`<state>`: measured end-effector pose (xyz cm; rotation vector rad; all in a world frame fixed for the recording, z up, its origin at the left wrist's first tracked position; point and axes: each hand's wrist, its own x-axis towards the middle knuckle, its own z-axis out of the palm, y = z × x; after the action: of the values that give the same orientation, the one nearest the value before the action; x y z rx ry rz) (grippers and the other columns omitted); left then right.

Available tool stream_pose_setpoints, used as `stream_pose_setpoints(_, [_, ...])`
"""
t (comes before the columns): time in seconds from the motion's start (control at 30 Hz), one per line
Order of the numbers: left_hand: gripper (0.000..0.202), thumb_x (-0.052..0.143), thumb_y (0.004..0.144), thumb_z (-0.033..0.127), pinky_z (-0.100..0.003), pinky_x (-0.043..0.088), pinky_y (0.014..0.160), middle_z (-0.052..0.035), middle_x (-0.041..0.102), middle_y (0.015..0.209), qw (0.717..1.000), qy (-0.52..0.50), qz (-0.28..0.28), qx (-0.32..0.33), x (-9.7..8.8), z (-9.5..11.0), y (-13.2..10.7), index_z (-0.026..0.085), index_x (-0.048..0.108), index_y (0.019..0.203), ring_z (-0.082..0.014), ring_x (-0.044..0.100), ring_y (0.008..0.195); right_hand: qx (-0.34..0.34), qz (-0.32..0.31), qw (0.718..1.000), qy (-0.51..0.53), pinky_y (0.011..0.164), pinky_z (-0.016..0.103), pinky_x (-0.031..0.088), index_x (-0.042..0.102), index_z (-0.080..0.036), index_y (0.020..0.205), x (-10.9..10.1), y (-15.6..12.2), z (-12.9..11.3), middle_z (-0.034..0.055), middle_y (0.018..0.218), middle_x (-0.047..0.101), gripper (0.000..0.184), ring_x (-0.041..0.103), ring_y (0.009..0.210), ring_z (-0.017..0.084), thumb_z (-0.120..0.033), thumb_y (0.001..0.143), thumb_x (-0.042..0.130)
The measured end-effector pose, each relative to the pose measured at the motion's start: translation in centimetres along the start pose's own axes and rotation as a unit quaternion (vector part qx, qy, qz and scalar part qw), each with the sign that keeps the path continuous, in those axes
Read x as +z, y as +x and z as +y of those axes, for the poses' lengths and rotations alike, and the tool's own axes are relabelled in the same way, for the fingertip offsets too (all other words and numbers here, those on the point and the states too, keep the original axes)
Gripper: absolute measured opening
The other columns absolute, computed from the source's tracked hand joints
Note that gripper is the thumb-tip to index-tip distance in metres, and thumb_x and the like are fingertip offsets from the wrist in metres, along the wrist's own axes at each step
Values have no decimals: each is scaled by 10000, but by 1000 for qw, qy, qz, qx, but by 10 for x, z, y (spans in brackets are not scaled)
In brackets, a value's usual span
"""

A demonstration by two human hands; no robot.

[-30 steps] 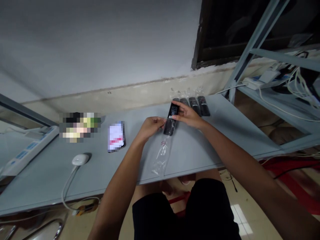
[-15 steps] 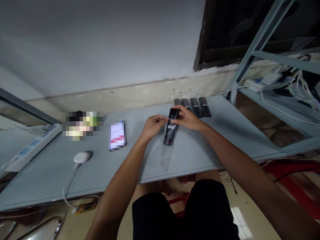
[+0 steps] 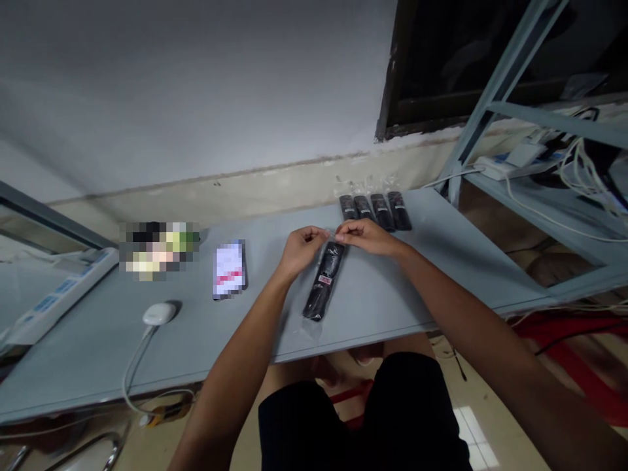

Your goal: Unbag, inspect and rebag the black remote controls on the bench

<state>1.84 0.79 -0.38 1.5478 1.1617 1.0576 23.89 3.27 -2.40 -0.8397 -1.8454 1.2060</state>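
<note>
**Fingers (image 3: 320, 233) pinch a clear bag's (image 3: 335, 238) top**

Both the left hand (image 3: 299, 252) and right hand (image 3: 366, 237) grip its open end. Just below the fingertips, a black remote control (image 3: 322, 281) sits inside, over the desk (image 3: 392, 294). Four bagged remotes (image 3: 375, 211) lie beyond the fingers.

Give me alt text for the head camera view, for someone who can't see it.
The left hand and right hand pinch the top of a clear plastic bag holding a long black remote control on a grey table. Four more bagged black remote controls lie side by side beyond them.
</note>
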Motion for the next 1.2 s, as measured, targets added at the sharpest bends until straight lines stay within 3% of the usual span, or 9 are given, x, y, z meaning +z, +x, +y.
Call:
stream_pose_setpoints(0.17, [331,737,794,477,-283,431,665,-14,665,727,1000,-6,-19,4,2,-1,1,152,738,856,-134,539,650,70,-31,997,-8,671,299,439,772,-162,889,3,-2,-3,11,699,663,479,575,655,149,-635,814,790])
stream_pose_setpoints(0.43, [272,711,812,418,-277,471,700,-23,702,769,1000,6,-16,22,5,-2,1,154,731,872,-143,593,697,84,-86,993,21,621,269,397,767,-149,969,5,-5,-16,-10,728,642,461,527,637,118,-575,796,812])
stream_pose_setpoints(0.7, [266,724,839,412,-259,451,626,-7,662,720,1000,-7,-18,24,6,-7,2,151,703,891,-130,577,630,127,-171,977,5,501,235,347,737,-142,826,1,-8,-19,12,679,659,577,481,527,88,-716,872,704])
stream_pose_setpoints(0.77, [267,715,855,414,-261,463,630,-11,665,730,999,-14,-25,17,6,-8,2,152,691,904,-133,593,635,144,-150,978,16,479,230,360,752,-144,859,1,-7,-16,21,669,668,607,495,514,93,-747,869,690])
stream_pose_setpoints(0.93, [238,703,873,388,-262,481,627,-21,682,759,999,-39,-24,-8,6,-12,3,164,635,912,-136,615,643,135,-23,990,20,450,223,360,750,-161,854,-2,-3,-8,13,670,672,557,506,501,91,-717,817,762])
stream_pose_setpoints(1.07, [245,716,867,390,-267,470,621,-16,675,732,999,-39,-25,-16,7,-12,3,164,627,899,-130,595,615,124,-4,992,22,480,226,357,755,-156,824,-5,-2,-7,-1,669,662,483,474,503,73,-631,781,838])
stream_pose_setpoints(1.2, [345,796,812,401,-258,425,611,4,657,668,998,-39,-38,-30,5,-9,2,137,684,1005,-121,561,589,108,39,992,48,483,218,341,760,-151,853,-7,-1,-6,-28,654,618,451,453,520,67,-547,707,917])
